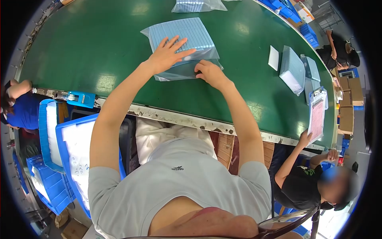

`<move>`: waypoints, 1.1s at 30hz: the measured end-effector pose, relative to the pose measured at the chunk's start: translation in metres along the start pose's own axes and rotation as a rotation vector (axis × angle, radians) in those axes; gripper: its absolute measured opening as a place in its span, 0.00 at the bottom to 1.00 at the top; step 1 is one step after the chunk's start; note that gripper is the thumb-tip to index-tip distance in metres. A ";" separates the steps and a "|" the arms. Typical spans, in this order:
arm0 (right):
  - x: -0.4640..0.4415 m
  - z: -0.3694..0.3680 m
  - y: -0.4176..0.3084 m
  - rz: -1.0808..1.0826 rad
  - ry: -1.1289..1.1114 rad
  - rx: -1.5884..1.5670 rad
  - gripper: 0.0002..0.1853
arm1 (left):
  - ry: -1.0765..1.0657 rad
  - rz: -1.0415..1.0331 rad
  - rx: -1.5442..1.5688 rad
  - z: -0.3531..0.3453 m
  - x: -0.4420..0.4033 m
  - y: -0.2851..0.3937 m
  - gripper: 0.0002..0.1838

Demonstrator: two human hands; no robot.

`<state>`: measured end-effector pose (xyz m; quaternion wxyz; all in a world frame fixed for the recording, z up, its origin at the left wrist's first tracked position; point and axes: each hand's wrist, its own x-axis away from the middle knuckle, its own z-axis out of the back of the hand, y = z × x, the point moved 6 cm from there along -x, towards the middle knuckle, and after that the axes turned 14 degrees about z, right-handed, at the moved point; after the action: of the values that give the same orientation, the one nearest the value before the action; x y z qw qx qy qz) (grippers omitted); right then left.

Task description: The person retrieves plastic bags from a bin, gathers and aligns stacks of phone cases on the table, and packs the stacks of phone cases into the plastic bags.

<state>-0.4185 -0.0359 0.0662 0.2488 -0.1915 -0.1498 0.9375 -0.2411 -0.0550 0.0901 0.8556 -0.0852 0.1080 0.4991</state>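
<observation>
A clear plastic bag (pixel 175 74) holding a row of light blue flat pieces (pixel 181 34) lies on the green table (pixel 119 47). My left hand (pixel 167 53) rests on top of the bagged stack, palm down and fingers spread. Beside it, at the bag's near right part, my right hand (pixel 209 73) has its fingers bent together at the plastic edge, pinching the bag. The bag's loose end lies toward me, below the stack.
Another bagged stack (pixel 189 6) is at the far edge. Bagged blue pieces (pixel 292 69), a white card (pixel 273 58) and a clipboard (pixel 317 115) held by a person are at the right. A blue tape dispenser (pixel 80 98) and blue bins (pixel 49 183) are at the left.
</observation>
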 end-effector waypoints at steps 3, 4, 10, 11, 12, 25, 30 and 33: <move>-0.001 -0.006 0.009 -0.041 -0.127 0.024 0.07 | -0.004 -0.006 -0.055 0.002 -0.001 0.005 0.39; -0.002 -0.007 0.013 -0.039 -0.123 0.023 0.07 | 0.011 -0.015 -0.044 0.002 0.001 0.005 0.40; 0.009 -0.006 0.002 0.003 -0.238 0.127 0.06 | -0.044 -0.016 -0.097 -0.003 -0.001 0.011 0.37; 0.014 0.018 -0.026 0.013 -0.164 -0.005 0.06 | -0.038 -0.022 -0.097 0.000 -0.003 0.011 0.37; 0.022 0.042 -0.058 0.024 -0.096 -0.141 0.05 | -0.049 -0.018 -0.115 0.000 -0.003 0.011 0.37; 0.357 0.087 -0.125 -0.998 -0.180 -0.106 0.12 | 0.234 -0.201 -0.111 0.011 0.012 0.040 0.29; 0.164 0.111 -0.073 -0.169 0.274 0.642 0.25 | 0.301 -0.247 -0.328 0.006 0.022 0.057 0.25; 0.098 0.084 -0.037 0.130 0.144 0.764 0.26 | 0.119 -0.261 -0.398 0.003 0.032 0.058 0.22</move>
<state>-0.5188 0.0308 0.1265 0.2524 -0.1596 0.2403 0.9236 -0.2758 0.0004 0.0821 0.8713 -0.2946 0.0458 0.3897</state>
